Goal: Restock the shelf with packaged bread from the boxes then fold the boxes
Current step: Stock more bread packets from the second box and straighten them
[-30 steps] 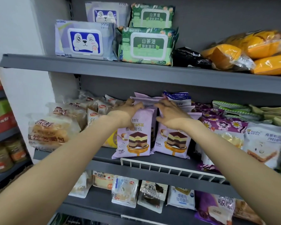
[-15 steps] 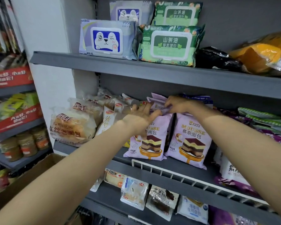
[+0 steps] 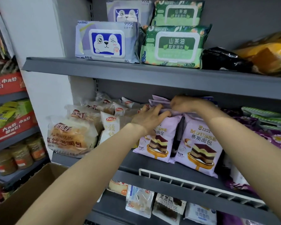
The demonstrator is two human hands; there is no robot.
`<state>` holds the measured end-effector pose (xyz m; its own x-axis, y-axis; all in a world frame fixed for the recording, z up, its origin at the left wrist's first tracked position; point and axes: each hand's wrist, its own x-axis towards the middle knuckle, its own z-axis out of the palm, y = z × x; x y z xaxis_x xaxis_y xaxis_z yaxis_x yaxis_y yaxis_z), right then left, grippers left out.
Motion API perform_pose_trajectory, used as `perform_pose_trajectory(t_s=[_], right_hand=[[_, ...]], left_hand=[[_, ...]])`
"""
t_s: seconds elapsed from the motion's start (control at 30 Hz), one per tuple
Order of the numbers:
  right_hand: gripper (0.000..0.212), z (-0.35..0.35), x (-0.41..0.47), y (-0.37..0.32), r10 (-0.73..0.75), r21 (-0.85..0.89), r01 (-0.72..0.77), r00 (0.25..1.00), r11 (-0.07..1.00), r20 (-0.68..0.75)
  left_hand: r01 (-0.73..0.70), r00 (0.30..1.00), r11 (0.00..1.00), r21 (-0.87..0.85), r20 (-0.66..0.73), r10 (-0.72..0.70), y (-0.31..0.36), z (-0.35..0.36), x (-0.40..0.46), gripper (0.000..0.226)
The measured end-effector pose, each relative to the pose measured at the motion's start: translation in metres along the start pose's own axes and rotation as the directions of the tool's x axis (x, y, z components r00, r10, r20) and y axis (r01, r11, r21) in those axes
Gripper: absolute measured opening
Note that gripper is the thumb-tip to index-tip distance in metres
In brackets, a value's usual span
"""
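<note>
Grey metal shelving (image 3: 152,73) fills the view, with a white wall panel (image 3: 39,38) along its left side. A brown cardboard box (image 3: 23,197) stands open at the lower left, below the left end of the middle shelf (image 3: 128,164). On the top shelf sit blue-and-white wet-wipe packs (image 3: 106,42) at the left end, green wet-wipe packs (image 3: 175,46) just beside them, then a black bag (image 3: 221,59) and orange bags (image 3: 269,54) toward the right edge. On the middle shelf, clear-wrapped golden bread loaves (image 3: 70,135) are piled at the left end; two upright lilac mousse-bread packets printed with a layered cake stand near the front edge, the left packet (image 3: 157,143) and the right packet (image 3: 199,146) just beside each other, with further lilac packets (image 3: 159,101) behind them. Purple flowered bags (image 3: 274,138) and green striped packets (image 3: 264,114) occupy the right end. A white wire rail (image 3: 185,179) runs along the front edge, below the packets. Small clear bread packs (image 3: 139,202) lie on the lower shelf.

The left hand (image 3: 148,118) rests on the top of the left packet, fingers spread and nearly straight, a wide grip closed on nothing. The right hand (image 3: 185,103), blurred, is curled over the tops of the rear lilac packets; whether it actually clasps one cannot be told.
</note>
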<state>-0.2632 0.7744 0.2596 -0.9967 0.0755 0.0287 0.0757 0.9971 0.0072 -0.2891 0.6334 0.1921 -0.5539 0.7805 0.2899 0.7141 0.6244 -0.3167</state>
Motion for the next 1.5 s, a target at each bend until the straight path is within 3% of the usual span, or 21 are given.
perform_pose_trajectory(t_s=[0.03, 0.07, 0.13, 0.2, 0.27, 0.33, 0.43, 0.53, 0.63, 0.73, 0.97, 1.07, 1.17, 1.27, 1.37, 1.5], right_hand=[[0.017, 0.0, -0.009, 0.0, -0.032, 0.045, 0.031, 0.999, 0.999, 0.026], [0.03, 0.003, -0.019, -0.001, -0.044, 0.09, 0.039, 0.997, 0.995, 0.056], [0.078, 0.017, -0.036, -0.013, -0.051, 0.1, 0.04, 0.992, 0.994, 0.112], [0.111, 0.038, -0.039, -0.029, -0.035, -0.024, 0.036, 0.999, 0.999, 0.032], [0.123, 0.055, -0.032, -0.043, -0.049, -0.159, 0.028, 0.99, 0.987, -0.134], [0.122, 0.066, -0.025, -0.053, -0.089, -0.253, 0.026, 0.967, 0.967, -0.24], [0.117, 0.077, -0.023, -0.062, -0.111, -0.365, 0.018, 0.966, 0.931, -0.235], [0.119, 0.084, -0.017, -0.064, -0.072, -0.324, -0.017, 0.963, 0.946, -0.26], [0.119, 0.086, -0.014, -0.064, -0.059, -0.321, -0.041, 0.953, 0.946, -0.296], [0.112, 0.084, -0.013, -0.065, -0.046, -0.301, -0.045, 0.957, 0.953, -0.288], [0.111, 0.088, -0.019, -0.073, -0.026, -0.335, -0.09, 0.945, 0.938, -0.326], [0.116, 0.096, -0.023, -0.078, -0.018, -0.362, -0.166, 0.891, 0.917, -0.454], [0.11, 0.111, -0.023, -0.075, -0.068, -0.391, -0.159, 0.859, 0.907, -0.507], [0.109, 0.116, -0.036, -0.076, -0.014, -0.377, -0.226, 0.842, 0.898, -0.539], [0.11, 0.118, -0.044, -0.073, 0.028, -0.31, -0.193, 0.884, 0.931, -0.466], [0.129, 0.119, -0.041, -0.069, 0.123, -0.316, -0.286, 0.885, 0.905, -0.448]], left_hand=[[0.015, 1.0, 1.0, -0.01, -0.017, -0.015, 0.0, 0.003, 0.0, 0.086], [0.05, 0.998, 0.998, -0.028, -0.026, -0.051, -0.002, 0.006, -0.001, 0.085], [0.155, 0.987, 0.984, -0.086, -0.03, -0.158, -0.008, 0.008, -0.006, 0.092], [0.251, 0.967, 0.96, -0.12, -0.006, -0.254, -0.017, 0.009, -0.014, 0.107], [0.3, 0.953, 0.95, -0.086, 0.059, -0.296, -0.028, 0.013, -0.025, 0.125], [0.342, 0.93, 0.939, -0.035, 0.157, -0.333, -0.039, 0.017, -0.036, 0.132], [0.435, 0.865, 0.897, -0.08, 0.313, -0.392, -0.055, 0.026, -0.041, 0.114], [0.375, 0.863, 0.919, -0.124, 0.409, -0.297, -0.073, 0.027, -0.035, 0.082], [0.323, 0.859, 0.925, -0.2, 0.472, -0.199, -0.084, 0.023, -0.03, 0.096], [0.306, 0.871, 0.917, -0.256, 0.465, -0.161, -0.089, 0.024, -0.03, 0.107], [0.238, 0.925, 0.949, -0.205, 0.345, -0.157, -0.09, 0.031, -0.031, 0.099], [0.22, 0.929, 0.954, -0.203, 0.341, -0.142, -0.089, 0.032, -0.03, 0.094], [0.196, 0.937, 0.955, -0.221, 0.33, -0.115, -0.09, 0.03, -0.032, 0.089], [0.207, 0.938, 0.936, -0.285, 0.331, -0.107, -0.095, 0.03, -0.035, 0.087], [0.227, 0.933, 0.916, -0.33, 0.345, -0.107, -0.098, 0.028, -0.038, 0.087], [0.215, 0.932, 0.938, -0.273, 0.343, -0.114, -0.095, 0.028, -0.038, 0.087]])
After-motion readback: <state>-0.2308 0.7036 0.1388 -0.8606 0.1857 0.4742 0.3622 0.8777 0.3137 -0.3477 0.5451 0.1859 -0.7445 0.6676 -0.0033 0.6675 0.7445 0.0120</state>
